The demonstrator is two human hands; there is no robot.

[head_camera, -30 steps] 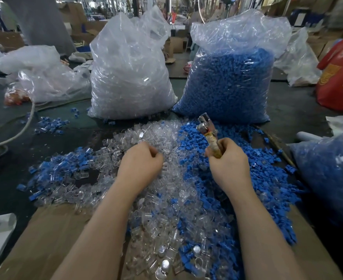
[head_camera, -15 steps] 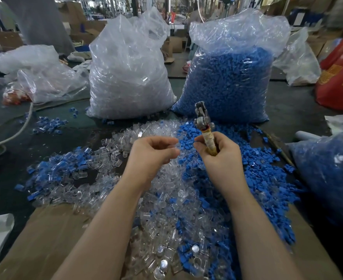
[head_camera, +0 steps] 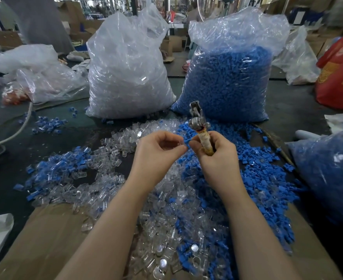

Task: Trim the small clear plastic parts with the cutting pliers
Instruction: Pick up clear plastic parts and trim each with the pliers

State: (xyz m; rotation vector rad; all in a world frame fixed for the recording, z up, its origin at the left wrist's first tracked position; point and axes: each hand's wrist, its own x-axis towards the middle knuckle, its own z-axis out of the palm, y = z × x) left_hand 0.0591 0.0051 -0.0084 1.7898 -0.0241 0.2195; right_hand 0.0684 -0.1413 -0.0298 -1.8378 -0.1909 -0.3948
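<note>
Two hands are held close together above a heap of small parts on the bench. The pliers are gripped in the right hand, whose fingers are curled round the taped handle; the metal head is pointed up and away, and whether its jaws are parted cannot be told. The left hand is raised just beside it, thumb and fingers curled toward each other — a small clear part appears to be pinched at the fingertips, though it is hard to make out. The thumb tips of both hands are nearly touching.

Below the hands, clear parts are spread in a pile, with blue parts heaped to the right and more scattered to the left. Cardboard is laid under the near edge of the pile. At the back of the bench two tall plastic bags are stood side by side — a clear bag and a blue bag.
</note>
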